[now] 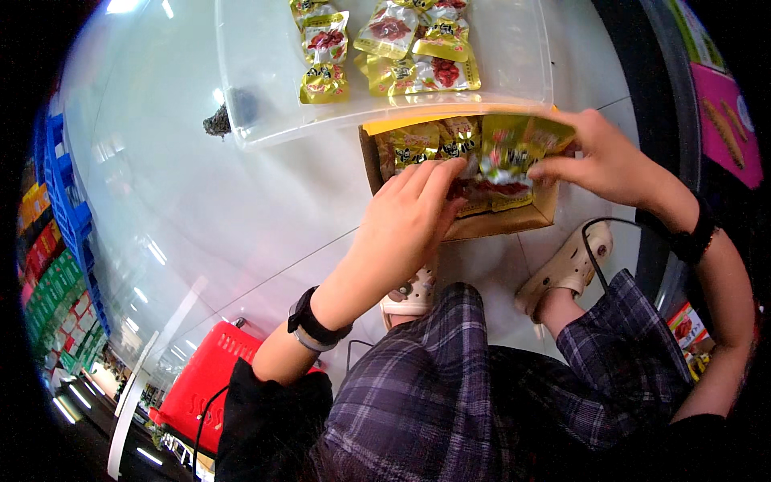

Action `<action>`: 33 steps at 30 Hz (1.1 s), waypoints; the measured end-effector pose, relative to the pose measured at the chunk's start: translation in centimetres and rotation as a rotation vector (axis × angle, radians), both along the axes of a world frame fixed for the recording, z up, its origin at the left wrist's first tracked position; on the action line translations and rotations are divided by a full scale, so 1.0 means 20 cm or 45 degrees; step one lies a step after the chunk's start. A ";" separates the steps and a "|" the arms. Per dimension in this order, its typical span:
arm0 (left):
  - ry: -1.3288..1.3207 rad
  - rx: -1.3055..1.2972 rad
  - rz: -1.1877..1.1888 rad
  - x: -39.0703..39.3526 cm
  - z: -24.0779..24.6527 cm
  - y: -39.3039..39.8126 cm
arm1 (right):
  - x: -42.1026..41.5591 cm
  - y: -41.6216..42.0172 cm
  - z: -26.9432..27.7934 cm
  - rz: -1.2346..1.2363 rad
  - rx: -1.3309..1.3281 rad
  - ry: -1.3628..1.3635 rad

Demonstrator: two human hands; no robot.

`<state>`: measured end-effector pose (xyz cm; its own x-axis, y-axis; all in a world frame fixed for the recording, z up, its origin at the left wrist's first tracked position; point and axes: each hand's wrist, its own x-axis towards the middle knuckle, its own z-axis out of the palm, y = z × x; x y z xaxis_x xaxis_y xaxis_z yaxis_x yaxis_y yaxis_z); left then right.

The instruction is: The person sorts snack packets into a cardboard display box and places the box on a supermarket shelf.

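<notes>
A cardboard box [530,218] stands on the floor before me with several yellow snack packets [415,141] inside. My left hand [415,202] reaches into its near left part, fingers bent over the packets; whether it grips one is hidden. Between the thumb and fingers of my right hand [578,150] is a yellow and green foil packet [518,141], blurred, at the right side of the box. Beyond the box lies a clear plastic bin [265,137], holding more yellow and white snack packets [325,57] with red food pictured on them.
My feet in beige clogs [566,268] flank the near side of the box. A red plastic stool [208,379] is at the lower left. Blue plastic crates [69,205] line the far left. Black cables run near both wrists, and a dark-edged display stands on the right.
</notes>
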<state>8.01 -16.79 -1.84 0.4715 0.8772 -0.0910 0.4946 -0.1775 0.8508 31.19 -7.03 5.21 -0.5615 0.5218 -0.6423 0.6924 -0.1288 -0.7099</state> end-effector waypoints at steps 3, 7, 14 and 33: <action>0.130 0.080 -0.101 -0.01 -0.03 -0.02 | -0.01 -0.03 -0.05 0.251 0.126 -0.110; 0.148 0.309 -0.161 -0.01 -0.06 -0.05 | 0.00 -0.08 -0.15 -0.172 -0.290 -0.277; 0.292 0.366 -0.269 0.05 -0.07 -0.03 | -0.04 -0.11 -0.30 -0.356 -0.332 -0.240; 0.272 0.269 -0.309 0.06 -0.10 -0.02 | -0.15 -0.20 -0.27 0.471 0.444 -0.352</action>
<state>9.21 -17.25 -3.85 0.6575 0.7524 -0.0389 0.5791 -0.4717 0.6650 28.24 -10.95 -0.24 -0.5829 0.5297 -0.6161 0.8124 0.3667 -0.4534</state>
